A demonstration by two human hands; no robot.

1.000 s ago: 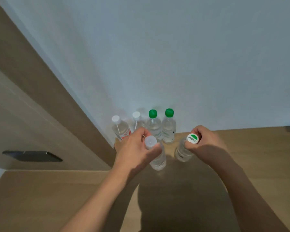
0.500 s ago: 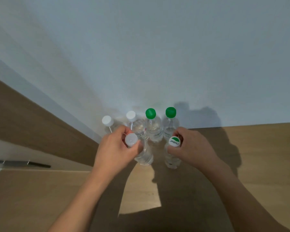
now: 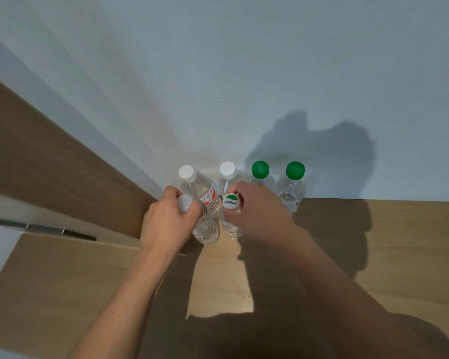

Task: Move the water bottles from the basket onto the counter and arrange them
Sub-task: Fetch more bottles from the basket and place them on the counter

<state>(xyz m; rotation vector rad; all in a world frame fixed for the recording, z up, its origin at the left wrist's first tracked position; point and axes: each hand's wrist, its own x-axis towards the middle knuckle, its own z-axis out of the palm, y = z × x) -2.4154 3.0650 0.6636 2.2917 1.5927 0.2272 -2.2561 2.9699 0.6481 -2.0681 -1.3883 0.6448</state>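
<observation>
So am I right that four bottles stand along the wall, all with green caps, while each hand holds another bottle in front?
Not quite: the head view shows only two green caps; the other two caps are white. The left hand and right hand each hold a bottle in front.

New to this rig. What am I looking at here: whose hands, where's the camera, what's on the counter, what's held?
No machine here: a person works with two bare hands. The single picture comes from a wide-angle camera on the person's head, looking forward and down. On the wooden counter, against the wall, stand four water bottles: two white-capped bottles and two green-capped bottles. In front of them, the left hand grips a clear bottle with a plain white cap by its neck. The right hand grips a bottle with a green-and-white printed cap. No basket is in view.
</observation>
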